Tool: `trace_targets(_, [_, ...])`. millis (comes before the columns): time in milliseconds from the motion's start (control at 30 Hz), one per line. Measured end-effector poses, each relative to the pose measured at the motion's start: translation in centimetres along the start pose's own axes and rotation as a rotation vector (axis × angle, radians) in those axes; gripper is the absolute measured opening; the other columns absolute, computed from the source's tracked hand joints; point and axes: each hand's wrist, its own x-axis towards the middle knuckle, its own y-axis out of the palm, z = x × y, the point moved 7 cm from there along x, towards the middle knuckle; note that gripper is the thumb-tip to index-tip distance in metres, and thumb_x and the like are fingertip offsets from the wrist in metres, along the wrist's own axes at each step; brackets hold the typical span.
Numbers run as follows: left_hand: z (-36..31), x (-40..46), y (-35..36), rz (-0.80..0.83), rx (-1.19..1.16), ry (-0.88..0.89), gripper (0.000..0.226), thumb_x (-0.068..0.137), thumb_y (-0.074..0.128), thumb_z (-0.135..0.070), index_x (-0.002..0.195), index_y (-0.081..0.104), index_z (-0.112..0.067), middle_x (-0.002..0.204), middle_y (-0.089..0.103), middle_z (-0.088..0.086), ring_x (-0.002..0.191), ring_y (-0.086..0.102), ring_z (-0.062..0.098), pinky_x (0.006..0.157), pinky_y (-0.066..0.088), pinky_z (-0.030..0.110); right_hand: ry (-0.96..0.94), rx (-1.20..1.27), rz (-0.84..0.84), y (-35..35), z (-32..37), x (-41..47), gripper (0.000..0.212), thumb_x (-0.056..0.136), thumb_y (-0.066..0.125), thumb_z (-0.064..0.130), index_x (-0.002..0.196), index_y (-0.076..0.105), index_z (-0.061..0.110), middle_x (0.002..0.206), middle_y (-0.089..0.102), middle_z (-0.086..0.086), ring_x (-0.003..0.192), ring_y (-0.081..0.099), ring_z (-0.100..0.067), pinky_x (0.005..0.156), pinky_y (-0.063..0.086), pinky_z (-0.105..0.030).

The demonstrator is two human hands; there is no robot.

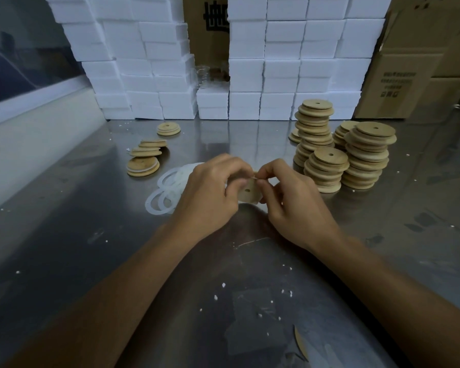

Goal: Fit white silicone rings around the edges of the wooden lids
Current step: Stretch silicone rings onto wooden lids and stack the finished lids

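Note:
A round wooden lid (248, 192) with a small centre hole is held upright between both hands above the metal table. My left hand (210, 192) grips its left edge, fingers curled over the rim. My right hand (290, 197) pinches the lid's top edge with thumb and forefinger; a thin white ring seems to lie there, mostly hidden. Loose white silicone rings (168, 189) lie in a heap just left of my left hand. Tall stacks of bare wooden lids (329, 155) stand to the right. Several lids with white rings (144, 166) lie at the left.
White foam blocks (250, 75) are stacked like a wall at the back of the steel table (91, 248). Cardboard boxes (409, 75) stand at the back right. White foam crumbs and a curved wood sliver (300, 343) litter the near table.

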Motion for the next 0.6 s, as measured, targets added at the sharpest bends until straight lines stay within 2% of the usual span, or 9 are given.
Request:
trace_targets(133, [0.6,-0.1,0.2,0.036,0.008,-0.075,0.01,0.087,0.07,-0.017,0.088,0.06,-0.02,0.088,0.067,-0.006,0.08,0.063,0.011,0.07,0.054,0.036,0.001,-0.037,-0.018,0.2,0.0,-0.1,0.005,0.098,0.054,0.017,0.102,0.053,0.014,0.079,0.059,0.005,0.061,0.053,-0.012,0.055,0.047,-0.04])
trace_targets(233, [1.5,0.0,-0.1,0.028,-0.056,-0.18,0.022,0.083,0.076,-0.024,0.076,0.056,-0.031,0.084,0.069,-0.008,0.079,0.067,0.008,0.066,0.057,0.032,0.009,-0.037,-0.028,0.2,-0.1,-0.2,0.004,0.098,0.054,0.019,0.101,0.053,0.017,0.078,0.055,0.011,0.061,0.051,-0.005,0.056,0.042,-0.032])
trace_targets(300, [1.9,-0.1,0.0,0.046,-0.068,-0.234,0.029,0.081,0.077,-0.029,0.07,0.052,-0.036,0.081,0.068,-0.012,0.076,0.067,0.004,0.061,0.053,0.024,0.018,-0.032,-0.017,0.2,-0.1,-0.2,0.005,0.099,0.053,0.021,0.102,0.053,0.018,0.078,0.055,0.012,0.062,0.051,-0.002,0.056,0.04,-0.03])
trace_targets(400, [2.1,-0.1,0.0,0.063,-0.063,-0.265,0.029,0.081,0.077,-0.033,0.067,0.052,-0.034,0.076,0.066,-0.016,0.072,0.065,0.0,0.056,0.047,0.016,0.041,-0.013,-0.002,0.3,-0.2,-0.2,0.006,0.099,0.052,0.023,0.103,0.053,0.018,0.079,0.059,0.01,0.063,0.055,-0.004,0.056,0.044,-0.031])
trace_targets(533, [2.3,-0.1,0.3,0.098,-0.057,-0.256,0.026,0.084,0.074,-0.034,0.07,0.052,-0.029,0.075,0.064,-0.014,0.074,0.063,0.001,0.057,0.049,0.018,0.062,0.003,0.01,0.4,-0.4,-0.3,0.006,0.099,0.052,0.024,0.104,0.053,0.02,0.079,0.062,0.008,0.063,0.058,-0.006,0.056,0.048,-0.034])
trace_targets(600, [2.1,-0.2,0.4,0.104,-0.052,-0.247,0.027,0.085,0.073,-0.034,0.07,0.05,-0.031,0.073,0.062,-0.015,0.076,0.062,-0.001,0.056,0.044,0.011,0.07,0.009,0.014,0.4,-0.5,-0.2,0.007,0.099,0.052,0.024,0.104,0.053,0.02,0.079,0.063,0.007,0.062,0.059,-0.006,0.054,0.048,-0.033])
